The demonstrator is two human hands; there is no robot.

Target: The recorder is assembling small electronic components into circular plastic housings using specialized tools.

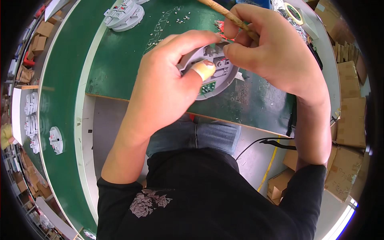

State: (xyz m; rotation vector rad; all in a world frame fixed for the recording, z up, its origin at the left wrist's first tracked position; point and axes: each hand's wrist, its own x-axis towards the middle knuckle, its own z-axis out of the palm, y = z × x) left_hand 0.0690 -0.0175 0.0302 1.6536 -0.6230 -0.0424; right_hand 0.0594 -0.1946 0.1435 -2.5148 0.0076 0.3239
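My left hand (166, 84) holds a round grey plastic housing (229, 80) above the table's near edge, fingers around its far rim and thumb pressed on its inside. That thumb has a yellowish wrap (203, 70). Inside the housing sit a small green circuit board (208, 87) and moulded compartments with a bit of red. My right hand (276, 52) is closed around a tan, rod-like tool (219, 9) that slants up and left out of view. Its thumb is at the housing's right rim. The fingers hide the tool's lower end.
On the green table (120, 76), small metal parts (182, 18) lie scattered beyond my hands, near red-ended pieces (219, 26). Stacked grey housings (125, 16) stand at the far left. A green conveyor-like strip (60, 100) on the left carries another housing (56, 140). Cardboard boxes (348, 120) line the right.
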